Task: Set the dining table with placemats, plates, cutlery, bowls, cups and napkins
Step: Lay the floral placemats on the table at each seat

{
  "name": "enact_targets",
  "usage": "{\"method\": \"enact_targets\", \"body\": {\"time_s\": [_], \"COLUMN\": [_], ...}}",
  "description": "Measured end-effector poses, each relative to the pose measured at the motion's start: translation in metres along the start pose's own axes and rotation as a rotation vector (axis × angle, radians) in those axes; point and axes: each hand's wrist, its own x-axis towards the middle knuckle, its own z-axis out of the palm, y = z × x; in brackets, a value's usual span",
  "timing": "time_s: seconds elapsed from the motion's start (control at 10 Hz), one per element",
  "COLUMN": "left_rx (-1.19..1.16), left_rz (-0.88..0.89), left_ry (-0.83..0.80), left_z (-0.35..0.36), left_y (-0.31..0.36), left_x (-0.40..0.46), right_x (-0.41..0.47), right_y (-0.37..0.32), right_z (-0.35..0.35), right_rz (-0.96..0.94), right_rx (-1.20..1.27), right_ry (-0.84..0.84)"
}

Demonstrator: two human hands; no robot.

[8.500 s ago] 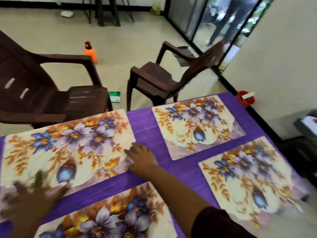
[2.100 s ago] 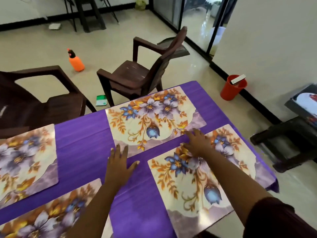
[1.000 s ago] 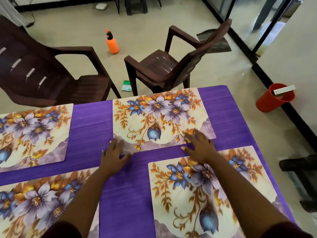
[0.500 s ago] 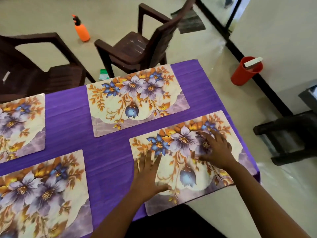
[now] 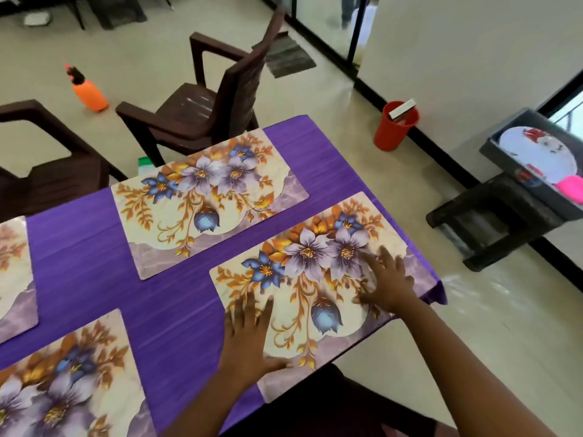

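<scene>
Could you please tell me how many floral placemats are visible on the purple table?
4: one under both hands, one beyond it near the chairs, one at the near left, one cut off at the left edge. More may lie out of frame.

Bright daylight, blurred wide-angle edges

Glossy cream floor [image 5: 492, 326]; two brown plastic chairs [image 5: 205, 108]; white wall [image 5: 473, 52]; red bin [image 5: 394, 127].

Four floral placemats [image 5: 208, 200]; two brown chairs [image 5: 202, 111]; one orange spray bottle [image 5: 88, 93]; one red bucket [image 5: 394, 126].
</scene>
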Motion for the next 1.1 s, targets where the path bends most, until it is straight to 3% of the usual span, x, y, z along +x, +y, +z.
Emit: {"method": "enact_targets", "body": {"time_s": [0.2,0.4,0.6,0.9,1.0,1.1], "left_rx": [0.030,0.076,0.028,-0.032,-0.041,-0.068], "left_rz": [0.004,0.079,0.090,-0.027,-0.066,-0.083], "left_ry": [-0.071,0.005,-0.023,0.043,0.030,0.041], "left_z": [-0.002,-0.012,-0.028,-0.011,-0.008,-0.008], "left_y": [-0.002,-0.001,0.002,-0.008,-0.015,-0.027], "left_x": [-0.001,-0.005,-0.012,-0.039,-0.045,-0.051], "right_x": [0.007,0.010,0.012,0.018,0.103,0.102], "right_y": [0.004,0.013,0.006,-0.023,0.049,0.033], "right_z": [0.009,0.008,-0.006,-0.002,0.046,0.047], "right_rz": [0.002,0.036,-0.024,-0.043,-0.057,-0.083], "right_rx": [0.017,0.065,0.019,-0.036,-0.072,-0.039], "right_ry": [0.011,0.004,0.080,0.134,0.084,0.028]}}
